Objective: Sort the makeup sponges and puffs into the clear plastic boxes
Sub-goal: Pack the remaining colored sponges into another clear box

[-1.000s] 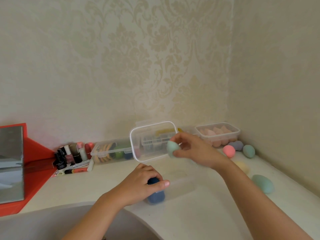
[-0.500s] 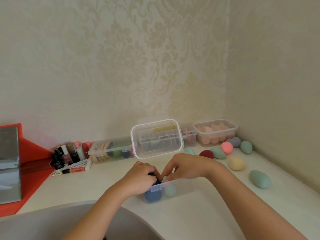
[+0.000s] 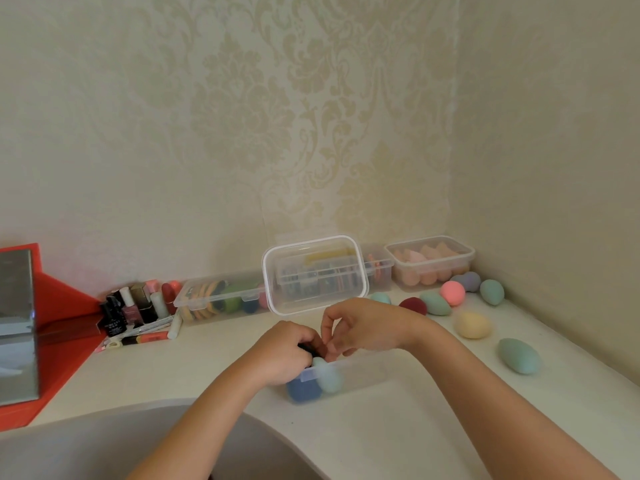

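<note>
My left hand grips the clear box; my right hand hovers loosely curled, empty, over its mint sponge.

No text legible; bottle labels too blurred.

Illumination: soft, warm and even, moderately bright; its direction cannot be told. Shadows: faint, diffuse ones are cast under the loose sponges at 3 o'clock. Glare: a dull sheen is carried by the mirrored panel at 9 o'clock. Focus: mild softness is noted throughout; the blue sponge is hazed by its clear box. Distortion: lines are bowed toward the edges.
</note>
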### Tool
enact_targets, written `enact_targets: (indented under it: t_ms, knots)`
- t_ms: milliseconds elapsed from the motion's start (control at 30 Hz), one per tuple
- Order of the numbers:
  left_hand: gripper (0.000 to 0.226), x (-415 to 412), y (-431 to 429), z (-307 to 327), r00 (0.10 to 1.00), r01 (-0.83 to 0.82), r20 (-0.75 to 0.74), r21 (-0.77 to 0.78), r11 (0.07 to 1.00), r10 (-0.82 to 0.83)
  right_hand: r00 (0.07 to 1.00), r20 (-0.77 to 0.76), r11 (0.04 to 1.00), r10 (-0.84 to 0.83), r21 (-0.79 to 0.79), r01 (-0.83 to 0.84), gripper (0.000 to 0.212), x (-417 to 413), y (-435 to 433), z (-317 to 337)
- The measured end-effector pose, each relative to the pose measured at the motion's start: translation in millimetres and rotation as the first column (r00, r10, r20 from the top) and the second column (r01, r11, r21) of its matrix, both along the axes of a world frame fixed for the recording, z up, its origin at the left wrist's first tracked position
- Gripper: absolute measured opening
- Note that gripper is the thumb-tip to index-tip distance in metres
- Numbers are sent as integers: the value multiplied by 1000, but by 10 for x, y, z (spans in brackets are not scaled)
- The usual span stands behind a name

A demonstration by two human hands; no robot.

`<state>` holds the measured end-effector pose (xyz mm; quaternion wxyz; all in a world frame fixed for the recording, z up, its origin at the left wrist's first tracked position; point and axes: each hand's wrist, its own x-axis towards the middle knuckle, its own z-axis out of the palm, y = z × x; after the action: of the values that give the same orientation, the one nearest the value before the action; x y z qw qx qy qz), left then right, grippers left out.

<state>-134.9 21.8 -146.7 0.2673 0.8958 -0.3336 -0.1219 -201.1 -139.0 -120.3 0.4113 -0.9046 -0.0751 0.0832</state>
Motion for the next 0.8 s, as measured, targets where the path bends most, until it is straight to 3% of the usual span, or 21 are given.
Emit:
enact_targets:
  t_ms: [133,200,267,333,367,400,500,567,700,800]
  knots:
    - [28,-19,-5,-10,999,-15,30,-25,1000,15,999,5,997,-35,65,35,4,-63,-48,95]
    - [28,-19,-9,-17,999,-14,31,-36,999,15,968,136,970,-209,153,188,8,-30,-110,109]
    - [39,-14,-6,-28,999,-1,54,-37,999,3,821,334,887,-463,184,424,12,50,-227,73]
    - [43,-5,2,-42,998,8,67,-36,999,-5,637,543,743,-547,-36,668,16,140,-404,-19]
    - [38,2,5,-50,998,11,62,-35,999,-8,615,591,670,-522,-162,724,18,176,-502,-99]
    - [32,9,4,-56,999,10,53,-34,999,-8,643,585,647,-495,-246,722,18,212,-590,-193]
    - [24,19,-10,-67,999,-6,51,-33,999,8,843,414,809,-343,-325,489,30,301,-722,-476]
    - [19,22,-21,-65,999,-5,52,-26,1000,6,904,342,801,-255,-449,396,31,361,-752,-611]
    - [17,44,-4,-25,998,62,17,19,998,-62,812,453,766,-369,-347,541,38,428,-858,-749]
    - [24,80,0,-27,996,84,-7,87,993,-84,783,499,787,-371,-278,550,27,404,-872,-724]
